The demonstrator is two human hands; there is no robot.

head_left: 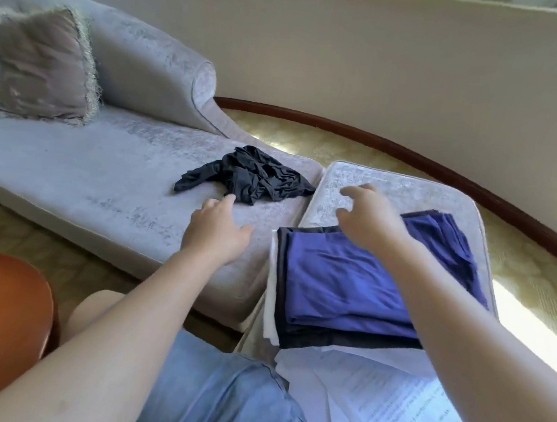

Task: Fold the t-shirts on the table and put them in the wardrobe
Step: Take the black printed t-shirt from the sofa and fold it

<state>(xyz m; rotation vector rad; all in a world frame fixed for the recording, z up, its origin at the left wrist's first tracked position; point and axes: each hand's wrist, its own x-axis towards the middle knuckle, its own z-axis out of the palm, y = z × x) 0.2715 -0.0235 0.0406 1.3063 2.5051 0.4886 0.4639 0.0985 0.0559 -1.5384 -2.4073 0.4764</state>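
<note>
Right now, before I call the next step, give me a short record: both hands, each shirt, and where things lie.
left hand: open, fingers stretched toward the black shirt; contact unclear
right hand: open, holds nothing, above the folded pile's far edge
black shirt: crumpled, unfolded, on the couch
blue shirt: folded, top of the pile on the footstool
dark garment: folded, directly under the blue shirt
papers: printed sheets at the pile's near side
pillow: at the couch's far end
</note>
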